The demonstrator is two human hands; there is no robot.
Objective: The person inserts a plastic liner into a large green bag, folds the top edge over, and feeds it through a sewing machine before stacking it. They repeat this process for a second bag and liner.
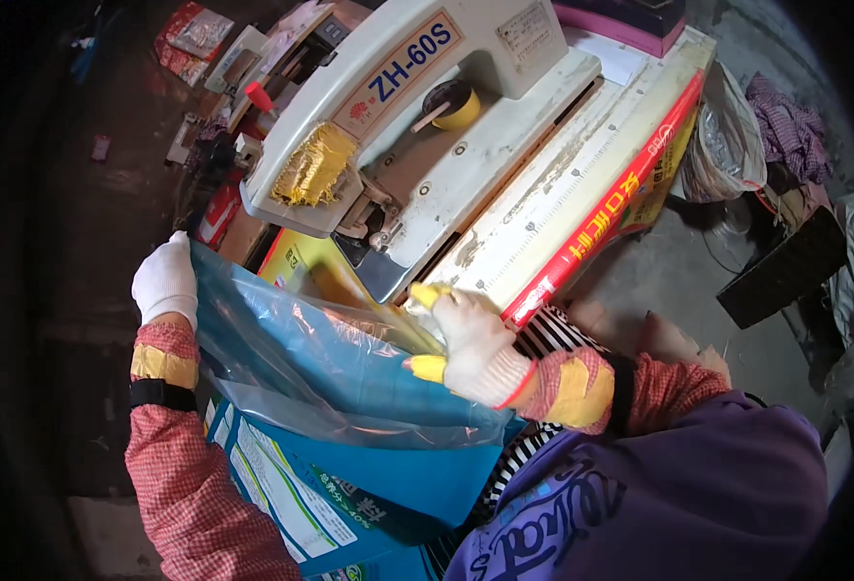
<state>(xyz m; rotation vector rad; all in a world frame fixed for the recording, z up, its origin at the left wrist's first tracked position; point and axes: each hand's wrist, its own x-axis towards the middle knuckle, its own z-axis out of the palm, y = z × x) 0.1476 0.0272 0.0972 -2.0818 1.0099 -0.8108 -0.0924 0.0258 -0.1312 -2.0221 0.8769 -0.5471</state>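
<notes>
My left hand (167,281), in a white knit glove, is closed on the upper left corner of a large blue printed bag (378,474). Out of the bag's mouth stands a clear plastic liner (349,339). My right hand (470,349), in a white glove with yellow-covered thumb and forefinger, hovers over the liner's right end, beside the machine bed's corner. Its thumb and forefinger are apart, with nothing visible between them. Just beyond the bag stands a pale industrial sewing machine (301,145), a yellow woven patch (318,167) on the front of its head.
A yellow cup (461,108) with a stick across it sits on the machine bed. Red and yellow sheeting (606,218) covers the table's near edge. Tools and parts (238,73) lie at the back left. A filled plastic sack (722,145) and checked cloth (787,121) are at the right.
</notes>
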